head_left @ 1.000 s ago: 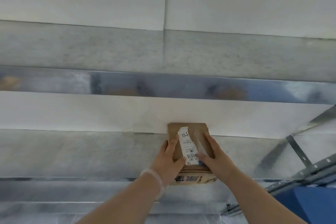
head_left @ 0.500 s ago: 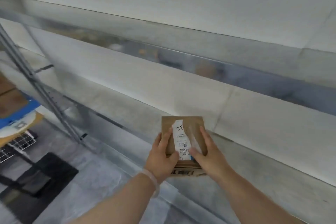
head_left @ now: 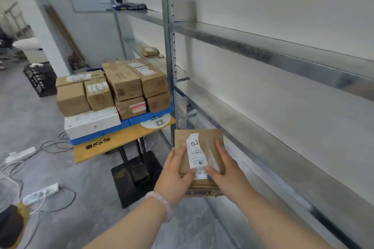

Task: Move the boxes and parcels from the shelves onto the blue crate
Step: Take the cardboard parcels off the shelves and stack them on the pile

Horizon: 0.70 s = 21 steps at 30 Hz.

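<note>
A small brown cardboard box [head_left: 210, 142] with a torn white barcode label is held in front of me, off the shelf. My left hand [head_left: 175, 176] grips its left side and my right hand [head_left: 226, 172] grips its right side, thumbs on top. The blue crate [head_left: 149, 116] lies flat on a yellow wooden table [head_left: 121, 139] to the left, loaded with several brown boxes [head_left: 125, 81] and a white box [head_left: 92, 122]. One brown parcel [head_left: 149, 51] lies on a far shelf, and a dark flat packet [head_left: 131, 6] on the upper shelf.
Metal shelving [head_left: 283, 58] runs along the white wall on the right, with an upright post [head_left: 169, 50] between me and the table. Power strips [head_left: 43, 191] and cables trail over the grey floor at left. A black crate [head_left: 40, 79] stands behind the table.
The view has swung left from the bare shelf to the table with the crate. Both hands have carried the small box away from the shelf, grip unchanged.
</note>
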{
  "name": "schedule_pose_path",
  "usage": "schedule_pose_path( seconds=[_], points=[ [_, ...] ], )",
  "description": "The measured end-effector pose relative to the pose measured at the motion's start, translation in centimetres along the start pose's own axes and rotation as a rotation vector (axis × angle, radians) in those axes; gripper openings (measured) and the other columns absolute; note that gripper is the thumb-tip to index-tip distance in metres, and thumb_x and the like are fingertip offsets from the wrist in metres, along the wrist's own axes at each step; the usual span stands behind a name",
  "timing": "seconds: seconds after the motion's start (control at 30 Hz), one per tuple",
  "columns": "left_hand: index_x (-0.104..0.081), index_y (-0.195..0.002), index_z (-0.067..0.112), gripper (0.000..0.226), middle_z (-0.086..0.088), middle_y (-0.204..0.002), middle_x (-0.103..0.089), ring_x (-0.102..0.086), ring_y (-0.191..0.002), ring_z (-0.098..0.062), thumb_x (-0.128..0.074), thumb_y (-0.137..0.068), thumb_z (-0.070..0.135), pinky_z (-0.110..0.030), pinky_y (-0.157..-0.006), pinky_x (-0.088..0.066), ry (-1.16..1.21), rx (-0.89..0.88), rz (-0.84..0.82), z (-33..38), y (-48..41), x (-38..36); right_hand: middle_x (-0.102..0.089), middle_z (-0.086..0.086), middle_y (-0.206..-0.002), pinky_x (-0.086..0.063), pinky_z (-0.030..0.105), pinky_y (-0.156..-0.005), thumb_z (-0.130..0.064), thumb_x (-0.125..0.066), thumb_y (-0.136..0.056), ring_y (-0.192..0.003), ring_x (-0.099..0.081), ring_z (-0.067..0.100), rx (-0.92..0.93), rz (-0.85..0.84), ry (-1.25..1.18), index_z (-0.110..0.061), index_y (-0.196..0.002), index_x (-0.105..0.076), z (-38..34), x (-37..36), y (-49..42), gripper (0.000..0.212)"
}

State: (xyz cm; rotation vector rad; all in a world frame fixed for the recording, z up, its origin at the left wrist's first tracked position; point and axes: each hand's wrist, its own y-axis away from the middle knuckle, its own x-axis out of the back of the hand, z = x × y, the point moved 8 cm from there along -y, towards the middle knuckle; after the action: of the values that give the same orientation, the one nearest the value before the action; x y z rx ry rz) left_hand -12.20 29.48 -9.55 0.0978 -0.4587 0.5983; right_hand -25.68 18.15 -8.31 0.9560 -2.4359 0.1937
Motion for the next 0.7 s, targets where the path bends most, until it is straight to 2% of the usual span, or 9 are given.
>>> schedule_pose_path(
  seconds=[0.07,0.17,0.23,0.33,0.43,0.53,0.6,0.7],
  points=[
    [-0.014,-0.134,0.074,0.074,0.014,-0.158,-0.016,-0.034,-0.139,-0.014,-0.061,-0.087,0.042,-0.040,-0.106,-0.045,0.006,0.024,0.057,-2.0,0.2,4.3,-0.035,-0.011,-0.149,-0.036,0.019,-0.095,-0.036,-0.063,-0.093,-0.125,-0.040,0.004,0.035,-0.048,0.007,-0.047,-0.152,-0.009,-2.6,-4.0,-1.3,0.081],
    [-0.015,-0.137,0.071,0.075,0.015,-0.159,-0.014,-0.027,-0.143,-0.011,-0.062,-0.089,0.038,-0.040,-0.110,-0.040,0.011,0.073,0.147,-4.8,0.5,9.5,-0.031,-0.010,-0.153,-0.036,0.027,-0.105,-0.037,-0.063,-0.093,-0.134,-0.037,0.009,0.066,-0.125,0.031,-0.049,-0.151,-0.009,-5.8,-8.9,-3.1,0.081],
    [-0.017,-0.142,0.064,0.075,0.013,-0.159,-0.014,-0.022,-0.144,-0.009,-0.062,-0.091,0.033,-0.032,-0.113,-0.034,0.044,0.096,0.215,-6.2,0.5,12.4,-0.028,-0.011,-0.155,-0.034,0.030,-0.110,-0.039,-0.064,-0.092,-0.138,-0.033,0.011,0.098,-0.181,0.051,-0.050,-0.151,-0.008,-7.8,-11.7,-4.7,0.082],
    [-0.019,-0.146,0.056,0.073,0.012,-0.160,-0.014,-0.018,-0.145,-0.006,-0.061,-0.093,0.028,-0.021,-0.106,-0.027,0.044,0.137,0.309,-8.2,0.1,16.2,-0.025,-0.015,-0.155,-0.028,0.023,-0.108,-0.040,-0.064,-0.092,-0.140,-0.028,0.008,0.162,-0.255,0.091,-0.046,-0.153,-0.008,-10.6,-15.5,-7.2,0.083],
    [-0.019,-0.145,0.058,0.072,0.012,-0.159,-0.018,-0.023,-0.143,-0.006,-0.061,-0.093,0.029,-0.028,-0.113,-0.030,0.036,0.179,0.367,-10.3,-0.8,19.5,-0.027,-0.012,-0.156,-0.027,0.025,-0.110,-0.040,-0.065,-0.091,-0.138,-0.028,0.005,0.189,-0.332,0.062,-0.050,-0.152,-0.008,-12.2,-19.3,-10.0,0.084],
    [-0.021,-0.146,0.055,0.071,0.013,-0.159,-0.019,-0.019,-0.141,-0.001,-0.061,-0.094,0.028,-0.023,-0.111,-0.023,0.041,0.218,0.425,-12.3,-2.6,22.5,-0.029,-0.011,-0.155,-0.030,0.031,-0.113,-0.043,-0.066,-0.089,-0.138,-0.031,0.008,0.187,-0.392,0.042,-0.055,-0.149,-0.009,-13.5,-22.6,-13.2,0.084],
    [-0.024,-0.145,0.057,0.070,0.014,-0.159,-0.019,-0.017,-0.143,-0.001,-0.062,-0.093,0.029,-0.024,-0.113,-0.021,0.060,0.238,0.463,-13.3,-4.2,24.5,-0.031,-0.013,-0.152,-0.029,0.025,-0.109,-0.040,-0.066,-0.090,-0.134,-0.032,0.004,0.217,-0.423,0.028,-0.052,-0.150,-0.010,-15.0,-24.3,-15.7,0.083],
    [-0.025,-0.134,0.068,0.070,0.014,-0.157,-0.026,-0.025,-0.143,-0.003,-0.064,-0.090,0.031,-0.035,-0.117,-0.028,0.094,0.264,0.532,-14.2,-6.8,27.5,-0.034,-0.018,-0.144,-0.032,0.022,-0.104,-0.037,-0.066,-0.091,-0.125,-0.036,0.001,0.248,-0.492,0.023,-0.051,-0.150,-0.009,-17.6,-26.5,-19.6,0.083]
  ],
)
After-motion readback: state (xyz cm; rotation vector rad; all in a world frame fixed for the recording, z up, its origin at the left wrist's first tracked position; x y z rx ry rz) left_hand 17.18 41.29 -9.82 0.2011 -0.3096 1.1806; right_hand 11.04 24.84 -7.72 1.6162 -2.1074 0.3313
